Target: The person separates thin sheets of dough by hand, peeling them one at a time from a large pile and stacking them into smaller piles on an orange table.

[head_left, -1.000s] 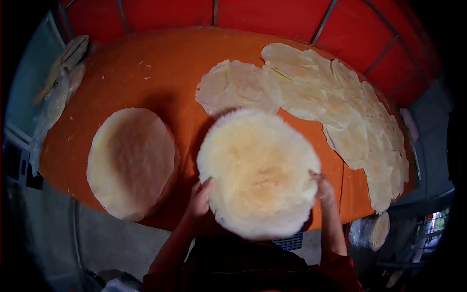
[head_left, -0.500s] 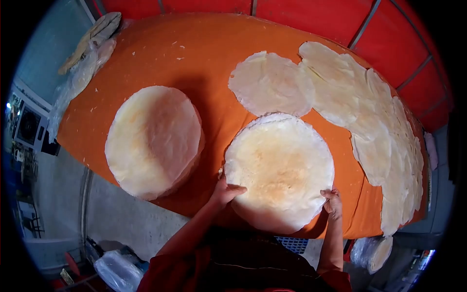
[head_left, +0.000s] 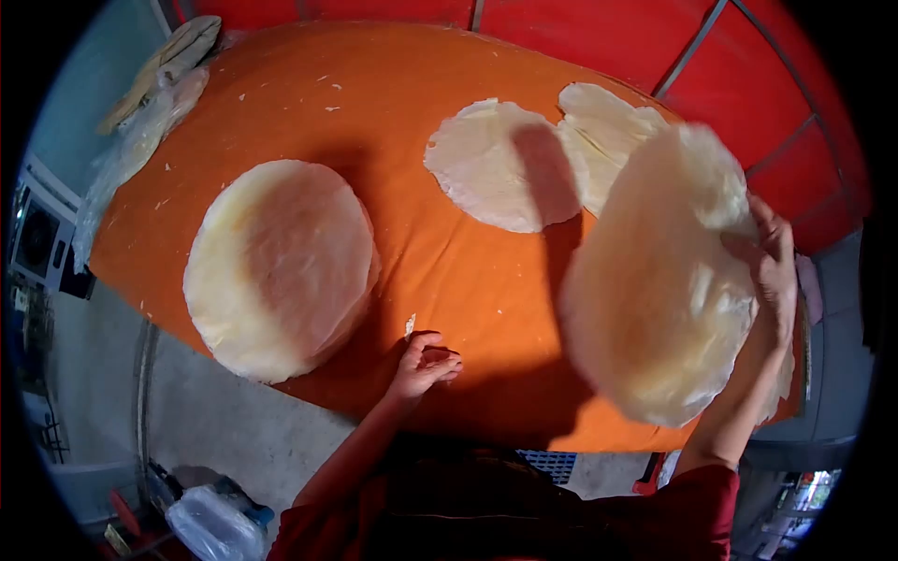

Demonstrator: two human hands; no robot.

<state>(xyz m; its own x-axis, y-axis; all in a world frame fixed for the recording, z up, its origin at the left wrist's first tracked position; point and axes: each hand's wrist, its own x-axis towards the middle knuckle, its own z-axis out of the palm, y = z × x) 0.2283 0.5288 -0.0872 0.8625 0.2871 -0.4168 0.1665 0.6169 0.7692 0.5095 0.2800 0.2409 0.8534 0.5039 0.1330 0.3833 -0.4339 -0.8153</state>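
Gripping the lifted round sheet (head_left: 655, 280) by its rim, the right hand (head_left: 772, 266) holds it in the air above the right end of the orange table (head_left: 374, 103); the left hand (head_left: 426, 360) rests empty near the front edge, fingers loosely curled. I judge the work about midway: some spread sheets (head_left: 496, 164) already lie flat at the far side, while a thick stack (head_left: 281, 266) at the left waits untouched.

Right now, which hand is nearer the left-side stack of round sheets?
Left. Left hand rests just right of the stack; right hand is far right, gripping lifted sheets.
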